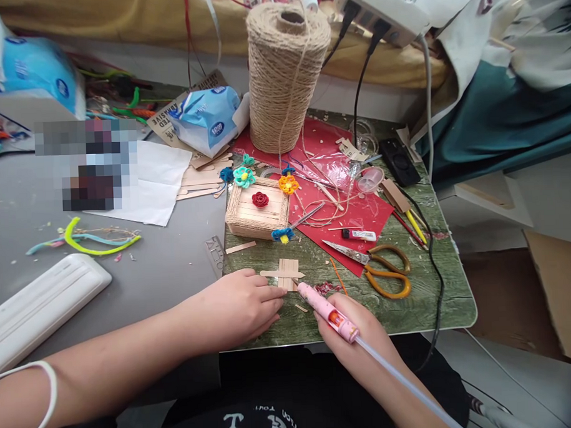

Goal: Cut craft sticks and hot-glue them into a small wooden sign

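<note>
Head | pink glue pen (323, 304): contact with stick panel (288, 267) unclear | forearms (131, 344) cropped

"ABRASIVE" and a cut-off "TED" on brown sandpaper sheet (159, 126), small Chinese characters, illegible, on blue tissue packet (202, 122), white lettering, partly legible as "erson", on black shirt (199, 420)

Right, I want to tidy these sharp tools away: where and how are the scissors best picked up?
Probably by the two handle loops, coming from the right. The scissors lie on the table with the loops on that side, while the pointed blades aim left along the red sheet's edge. The loops' rounded rims should suit the fingers better than those tips.
</note>
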Demonstrator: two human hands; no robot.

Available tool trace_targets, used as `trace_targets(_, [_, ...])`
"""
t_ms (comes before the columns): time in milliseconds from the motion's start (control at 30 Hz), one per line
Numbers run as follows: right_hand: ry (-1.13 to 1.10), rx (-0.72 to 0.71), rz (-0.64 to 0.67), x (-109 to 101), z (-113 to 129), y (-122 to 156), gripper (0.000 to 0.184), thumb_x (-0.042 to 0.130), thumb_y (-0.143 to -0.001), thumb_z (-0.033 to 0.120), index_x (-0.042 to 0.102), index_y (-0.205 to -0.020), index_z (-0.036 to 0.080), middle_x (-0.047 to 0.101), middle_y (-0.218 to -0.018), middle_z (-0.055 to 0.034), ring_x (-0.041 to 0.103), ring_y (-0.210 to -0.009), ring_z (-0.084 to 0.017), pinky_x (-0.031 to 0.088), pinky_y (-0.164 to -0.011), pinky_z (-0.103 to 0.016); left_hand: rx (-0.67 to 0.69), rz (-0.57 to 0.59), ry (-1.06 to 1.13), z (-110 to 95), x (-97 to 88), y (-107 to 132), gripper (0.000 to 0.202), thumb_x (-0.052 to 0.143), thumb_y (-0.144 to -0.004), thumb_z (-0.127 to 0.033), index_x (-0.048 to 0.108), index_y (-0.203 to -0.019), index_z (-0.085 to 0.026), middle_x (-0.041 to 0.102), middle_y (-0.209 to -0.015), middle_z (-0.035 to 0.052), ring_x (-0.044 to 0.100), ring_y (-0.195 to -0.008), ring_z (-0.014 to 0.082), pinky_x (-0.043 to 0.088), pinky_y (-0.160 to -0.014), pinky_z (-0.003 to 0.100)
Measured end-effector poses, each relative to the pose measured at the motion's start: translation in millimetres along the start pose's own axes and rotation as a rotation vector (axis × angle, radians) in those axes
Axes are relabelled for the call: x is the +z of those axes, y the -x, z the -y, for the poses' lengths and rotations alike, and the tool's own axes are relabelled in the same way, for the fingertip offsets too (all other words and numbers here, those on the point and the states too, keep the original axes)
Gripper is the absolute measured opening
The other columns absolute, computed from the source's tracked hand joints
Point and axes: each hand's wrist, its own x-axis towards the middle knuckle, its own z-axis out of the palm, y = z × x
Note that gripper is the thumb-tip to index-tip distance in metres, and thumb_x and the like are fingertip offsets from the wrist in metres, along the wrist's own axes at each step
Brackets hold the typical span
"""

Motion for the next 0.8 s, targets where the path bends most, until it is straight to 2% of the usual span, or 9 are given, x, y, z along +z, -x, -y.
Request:
trace_targets(567, [-0.013, 0.039, 0.012, 0.6, 0.1, 1.2, 0.021, 0.059, -0.094, 0.033, 0.053, -0.077, 0.023, 0.059, -0.074, 0.0018, 0.056, -0.064, -0.016, 0.041, -0.060, -0.026, -0.002, 0.009, 0.002, 1.4, 1.4, 0.0, 0.023, 0.053, -0.106, -0.028, 0.075, -0.105, -0.019, 0.077, -0.122, 0.0019, 0.063, -0.080, 0.0186, 0.045, -0.071, 0.040])
trace_targets(800, [-0.024, 0.051, -0.001, -0.4, -0.5, 0.9, 0.022, 0.059, -0.093, 0.034, 0.053, -0.075, 0.023, 0.058, -0.071, 0.0021, 0.056, -0.063, -0.016, 0.040, -0.059, -0.027, 0.003, -0.019, 0.006, 0.6, -1.7, -2.5, 0.024, 0.052, -0.106, -0.027, 0.075, -0.104, -0.018, 0.079, -0.117, 0.0061, 0.064, -0.078, 0.0183, 0.045, -0.071, 0.037])
